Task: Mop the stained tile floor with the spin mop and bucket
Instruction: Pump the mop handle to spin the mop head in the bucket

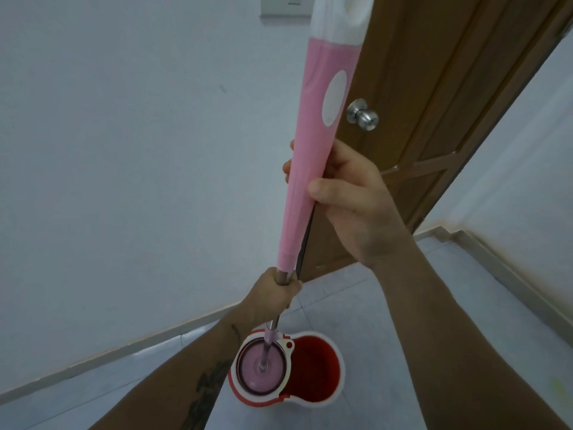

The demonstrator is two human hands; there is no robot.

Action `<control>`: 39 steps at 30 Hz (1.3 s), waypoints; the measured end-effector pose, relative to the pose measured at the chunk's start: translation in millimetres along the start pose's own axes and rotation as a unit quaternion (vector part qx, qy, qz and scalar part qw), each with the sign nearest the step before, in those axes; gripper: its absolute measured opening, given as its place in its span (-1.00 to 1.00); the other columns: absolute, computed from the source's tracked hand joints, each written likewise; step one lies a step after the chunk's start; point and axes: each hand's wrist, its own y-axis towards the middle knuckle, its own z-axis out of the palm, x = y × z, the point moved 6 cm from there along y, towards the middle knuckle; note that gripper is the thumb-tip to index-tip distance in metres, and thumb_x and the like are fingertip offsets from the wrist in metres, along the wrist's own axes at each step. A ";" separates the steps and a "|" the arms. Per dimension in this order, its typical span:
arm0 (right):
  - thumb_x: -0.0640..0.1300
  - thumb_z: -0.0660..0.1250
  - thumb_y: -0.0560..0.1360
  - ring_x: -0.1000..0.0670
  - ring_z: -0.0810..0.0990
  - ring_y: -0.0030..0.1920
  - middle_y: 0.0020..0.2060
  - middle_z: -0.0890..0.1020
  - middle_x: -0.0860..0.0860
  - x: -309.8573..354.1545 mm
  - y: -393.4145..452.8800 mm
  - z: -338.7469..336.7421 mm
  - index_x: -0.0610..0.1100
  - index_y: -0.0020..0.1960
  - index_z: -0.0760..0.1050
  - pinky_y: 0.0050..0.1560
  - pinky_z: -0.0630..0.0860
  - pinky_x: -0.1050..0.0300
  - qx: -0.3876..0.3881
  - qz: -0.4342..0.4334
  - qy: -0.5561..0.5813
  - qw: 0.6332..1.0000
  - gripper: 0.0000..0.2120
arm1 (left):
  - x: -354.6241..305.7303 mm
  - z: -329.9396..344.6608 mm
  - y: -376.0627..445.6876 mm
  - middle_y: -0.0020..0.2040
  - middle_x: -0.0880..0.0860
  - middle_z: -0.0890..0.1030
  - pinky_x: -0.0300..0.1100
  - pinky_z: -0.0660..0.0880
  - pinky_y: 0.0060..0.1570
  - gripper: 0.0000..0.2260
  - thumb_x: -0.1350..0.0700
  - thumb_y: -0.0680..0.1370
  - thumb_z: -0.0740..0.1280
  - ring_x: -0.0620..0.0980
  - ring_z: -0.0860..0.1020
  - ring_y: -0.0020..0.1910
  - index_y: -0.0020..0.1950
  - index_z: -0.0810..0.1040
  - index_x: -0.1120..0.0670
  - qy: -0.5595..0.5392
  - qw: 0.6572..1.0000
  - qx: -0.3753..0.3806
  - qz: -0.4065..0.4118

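Pink mop handle is gripped by the right hand, left hand closed round the steel shaft below, mop head seated in the bucket spinner on the tile floor; wringing stage, mopping apparently outstanding.

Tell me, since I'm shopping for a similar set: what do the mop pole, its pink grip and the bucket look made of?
Silvery mop pole: probably metal; it glints. Long pink grip sleeve: matte, likely plastic or foam; unclear which. Red-and-white spin bucket: smooth moulded plastic, by its glossy rim.
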 end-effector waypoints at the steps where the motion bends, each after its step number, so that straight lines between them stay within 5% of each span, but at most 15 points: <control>1: -0.36 0.26 0.47 -0.17 0.58 0.06 -0.01 0.61 -0.12 -13.2 -7.6 -10.7 -0.18 0.19 0.50 0.16 0.55 -0.15 -0.019 0.016 0.011 1.000 -0.68 | -5.0 -2.0 0.2 -0.43 0.06 0.42 -0.11 0.53 -0.25 -0.74 0.19 0.55 0.30 0.01 0.43 -0.41 -0.35 0.42 0.07 0.001 1.000 -0.004 0.004; 5: -0.37 0.25 0.51 -0.17 0.60 0.05 0.00 0.63 -0.11 -121.1 -53.8 -58.7 -0.12 0.08 0.53 0.08 0.57 -0.04 -0.203 0.251 -0.118 0.939 -0.76 | -22.3 -8.0 3.5 -0.47 0.00 0.42 -0.10 0.50 -0.26 -0.70 0.21 0.53 0.30 -0.02 0.41 -0.44 -0.40 0.41 0.05 -0.016 1.000 0.005 0.020; 8: -0.35 0.25 0.47 -0.05 0.58 -0.10 -0.06 0.62 -0.09 -203.5 -91.2 -64.3 -0.08 0.05 0.53 -0.08 0.55 0.05 -0.172 0.449 -0.201 0.853 -0.75 | -25.3 -4.0 2.4 -0.45 0.02 0.44 -0.13 0.51 -0.23 -0.75 0.19 0.54 0.30 -0.04 0.43 -0.42 -0.35 0.44 0.08 -0.001 0.999 0.029 0.020; 10: -0.31 0.21 0.51 0.01 0.52 -0.24 -0.19 0.56 -0.05 -242.9 -108.0 -58.1 -0.18 0.12 0.55 -0.17 0.50 0.08 -0.110 0.498 -0.222 0.831 -0.75 | -24.6 -1.7 1.3 -0.43 0.04 0.45 -0.14 0.53 -0.21 -0.77 0.20 0.55 0.29 -0.07 0.45 -0.43 -0.32 0.44 0.11 0.014 0.999 0.031 0.014; 12: -0.24 0.20 0.54 0.01 0.51 -0.24 -0.19 0.56 -0.04 -269.6 -117.5 -49.0 -0.25 0.22 0.53 -0.10 0.55 0.01 -0.047 0.508 -0.271 0.816 -0.71 | -28.6 0.9 0.6 -0.42 0.06 0.45 -0.18 0.52 -0.24 -0.77 0.21 0.56 0.29 -0.12 0.45 -0.46 -0.31 0.43 0.14 0.022 0.999 0.037 0.015; 14: -0.19 0.22 0.56 -0.05 0.56 -0.07 0.06 0.59 -0.11 -287.4 -127.3 -41.1 -0.20 0.33 0.45 -0.01 0.55 -0.01 -0.027 0.525 -0.287 0.801 -0.65 | -33.5 2.9 1.6 -0.42 0.04 0.45 -0.20 0.52 -0.23 -0.75 0.21 0.57 0.28 -0.12 0.46 -0.44 -0.32 0.43 0.12 0.028 0.999 0.045 0.014; 19: -0.22 0.20 0.58 0.05 0.45 -0.23 0.30 0.50 -0.14 -320.1 -145.9 -31.5 -0.07 0.50 0.25 -0.31 0.35 0.23 0.016 0.545 -0.280 0.790 -0.51 | -36.4 4.7 9.2 -0.40 0.05 0.47 -0.05 0.55 -0.10 -0.72 0.19 0.58 0.28 -0.02 0.47 -0.36 -0.34 0.44 0.07 0.036 0.998 0.047 0.003; 26: -0.35 0.23 0.54 0.13 0.35 -0.34 0.12 0.55 -0.10 -350.1 -152.5 -29.3 -0.04 0.48 0.25 -0.39 0.25 0.25 0.022 0.545 -0.273 0.792 -0.44 | -41.6 7.0 12.6 -0.46 0.00 0.45 -0.05 0.54 -0.10 -0.70 0.23 0.57 0.28 -0.05 0.45 -0.39 -0.37 0.43 0.09 0.032 0.997 0.063 0.012; 33: -0.09 0.37 0.54 0.05 0.54 -0.20 0.06 0.61 -0.11 -347.9 -144.2 -41.8 -0.19 0.26 0.47 -0.26 0.43 0.19 -0.081 0.541 -0.266 0.793 -0.66 | -34.4 5.2 3.2 -0.43 0.03 0.45 -0.13 0.51 -0.17 -0.73 0.23 0.56 0.29 -0.06 0.44 -0.41 -0.34 0.43 0.11 0.022 0.998 0.063 0.013; 37: -0.27 0.27 0.57 0.04 0.55 -0.20 0.26 0.50 -0.15 -336.9 -140.0 -35.8 -0.11 0.55 0.17 -0.27 0.45 0.24 -0.188 0.515 -0.177 0.818 -0.41 | -29.3 0.2 4.1 -0.42 0.04 0.43 -0.13 0.53 -0.16 -0.73 0.23 0.55 0.30 -0.03 0.45 -0.38 -0.36 0.42 0.09 -0.008 1.000 0.028 0.011; 39: -0.25 0.22 0.61 -0.08 0.61 0.04 0.25 0.52 -0.16 -340.8 -142.8 -23.8 -0.13 0.57 0.08 -0.05 0.52 0.16 -0.178 0.496 -0.196 0.827 -0.41 | -25.9 -2.1 2.9 -0.43 0.02 0.43 -0.12 0.53 -0.16 -0.71 0.23 0.55 0.29 -0.04 0.45 -0.39 -0.37 0.42 0.08 -0.011 1.000 0.024 0.009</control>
